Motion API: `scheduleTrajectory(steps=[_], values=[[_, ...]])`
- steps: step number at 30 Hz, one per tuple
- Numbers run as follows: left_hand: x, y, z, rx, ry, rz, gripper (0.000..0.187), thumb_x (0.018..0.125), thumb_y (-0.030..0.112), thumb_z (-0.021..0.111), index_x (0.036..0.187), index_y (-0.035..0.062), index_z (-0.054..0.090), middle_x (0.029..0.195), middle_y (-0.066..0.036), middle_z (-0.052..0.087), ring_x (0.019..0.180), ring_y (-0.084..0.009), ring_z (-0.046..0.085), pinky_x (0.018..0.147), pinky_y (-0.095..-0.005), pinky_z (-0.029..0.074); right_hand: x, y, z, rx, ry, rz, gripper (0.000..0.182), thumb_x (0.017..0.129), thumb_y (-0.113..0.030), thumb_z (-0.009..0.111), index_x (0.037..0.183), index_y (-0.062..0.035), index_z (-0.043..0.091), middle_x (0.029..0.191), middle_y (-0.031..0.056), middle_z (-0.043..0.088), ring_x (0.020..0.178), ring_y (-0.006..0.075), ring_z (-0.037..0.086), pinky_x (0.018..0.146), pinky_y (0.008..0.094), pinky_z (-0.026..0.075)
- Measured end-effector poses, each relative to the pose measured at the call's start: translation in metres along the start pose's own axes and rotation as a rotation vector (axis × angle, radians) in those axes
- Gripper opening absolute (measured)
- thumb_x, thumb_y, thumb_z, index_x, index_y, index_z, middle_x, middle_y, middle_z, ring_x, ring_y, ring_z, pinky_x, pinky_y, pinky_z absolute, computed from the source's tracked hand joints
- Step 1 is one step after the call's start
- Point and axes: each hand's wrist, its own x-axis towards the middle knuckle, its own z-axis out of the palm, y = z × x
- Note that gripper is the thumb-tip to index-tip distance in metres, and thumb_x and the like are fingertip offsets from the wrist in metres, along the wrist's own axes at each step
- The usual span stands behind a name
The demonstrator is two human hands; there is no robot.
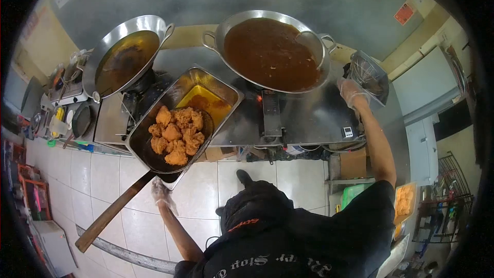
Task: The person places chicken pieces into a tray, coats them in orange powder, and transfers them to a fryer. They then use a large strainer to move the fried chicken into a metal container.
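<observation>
My left hand (162, 195), in a clear plastic glove, is closed at the near corner of a deep rectangular metal tray (234, 98). Yellow oil lies in the tray's far end. Across its near half rests a strainer with a long wooden handle (116, 211), filled with fried chicken pieces (175, 134). On the right, my gloved right hand (353, 92) is at the left rim of a metal pan (380, 92), fingers bent around the edge as far as I can see. A wire whisk (366, 72) lies inside that pan.
A large wok (221, 36) of brown liquid, a ladle in it, stands at the back centre. Left of it sits a wok of dark oil (126, 59). A small timer (348, 132) is near the counter's front edge. Shelves line the right.
</observation>
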Motion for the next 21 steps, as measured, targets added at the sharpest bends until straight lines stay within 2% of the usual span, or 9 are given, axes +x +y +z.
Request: scheduleTrajectory(steps=[1,2,4,5,7,10,11,15,21], values=[[0.0,-0.002,0.003,-0.051,0.071,-0.015,0.018,0.087,0.026,0.053,0.1,0.0143,0.048,0.069,0.002,0.055,0.05,-0.0091,0.049,0.039,-0.0219,0.036,0.006,0.005,0.009,-0.102,-0.111,-0.232,0.021,0.085,-0.015,0.046,0.096,0.0003,0.055,0.076,0.0181,0.061,0.079,0.0323,0.06,0.069,0.0395,0.046],[0.001,-0.003,0.004,-0.044,0.075,-0.022,0.018,0.087,0.026,0.053,0.1,0.0143,0.048,0.069,0.002,0.055,0.05,-0.0091,0.049,0.039,-0.0219,0.036,0.009,-0.001,0.002,-0.098,-0.119,-0.238,0.021,0.085,-0.015,0.046,0.096,0.0003,0.055,0.076,0.0181,0.061,0.079,0.0323,0.06,0.069,0.0395,0.046],[0.002,-0.002,-0.001,0.003,0.049,-0.037,0.021,0.088,0.025,0.053,0.105,0.0137,0.047,0.072,0.002,0.057,0.052,-0.009,0.05,0.039,-0.0226,0.036,0.008,-0.024,-0.023,0.764,-0.084,0.226,0.021,0.085,-0.016,0.046,0.095,-0.0002,0.056,0.074,0.0153,0.06,0.074,0.0287,0.059,0.065,0.0362,0.046],[-0.005,0.007,0.008,0.042,0.132,-0.079,0.024,0.088,0.024,0.052,0.109,0.0134,0.047,0.07,0.003,0.056,0.052,-0.0086,0.05,0.04,-0.0232,0.037,0.009,-0.031,-0.038,0.763,-0.092,0.219,0.021,0.085,-0.016,0.046,0.095,-0.0002,0.056,0.074,0.0153,0.06,0.074,0.0287,0.059,0.065,0.0362,0.046],[-0.008,0.007,0.025,-0.008,0.175,-0.091,0.026,0.088,0.024,0.052,0.111,0.0134,0.046,0.068,0.003,0.054,0.051,-0.0084,0.049,0.04,-0.0231,0.036,0.016,-0.034,-0.059,1.257,-0.493,0.411,0.023,0.088,-0.019,0.043,0.092,0.0013,0.052,0.064,0.0141,0.052,0.064,0.0258,0.052,0.061,0.0329,0.044],[-0.011,0.011,0.027,-0.064,0.2,-0.083,0.023,0.088,0.024,0.052,0.107,0.0139,0.048,0.063,0.005,0.05,0.05,-0.0077,0.048,0.039,-0.0221,0.034,0.014,-0.058,-0.097,1.198,-0.351,0.128,0.023,0.089,-0.022,0.041,0.085,-0.0005,0.049,0.056,0.0097,0.043,0.05,0.0214,0.043,0.051,0.0343,0.042],[-0.013,0.015,0.028,-0.023,0.189,-0.081,0.019,0.088,0.025,0.052,0.104,0.0139,0.05,0.063,0.005,0.051,0.049,-0.0076,0.047,0.038,-0.022,0.034,0.015,-0.062,-0.103,1.241,-0.405,0.087,0.029,0.09,-0.031,0.042,0.08,-0.0045,0.047,0.052,0.003,0.037,0.041,0.015,0.038,0.041,0.0317,0.038],[-0.011,0.014,0.029,0.018,0.19,-0.063,0.013,0.088,0.025,0.051,0.094,0.0144,0.052,0.058,0.005,0.05,0.043,-0.0076,0.045,0.035,-0.0224,0.032,-0.001,-0.076,-0.124,1.487,-0.532,0.207,0.04,0.089,-0.046,0.04,0.08,-0.0073,0.045,0.051,-0.0021,0.037,0.034,0.0058,0.033,0.027,0.0214,0.027],[-0.003,0.002,0.012,0.111,0.115,-0.074,0.011,0.091,0.024,0.046,0.093,0.0149,0.053,0.063,0.006,0.049,0.05,-0.0061,0.044,0.041,-0.0217,0.034,-0.027,-0.075,-0.134,1.527,-0.558,0.238,0.038,0.089,-0.045,0.042,0.086,-0.008,0.046,0.052,-0.0025,0.038,0.035,0.0047,0.033,0.029,0.0214,0.027]])
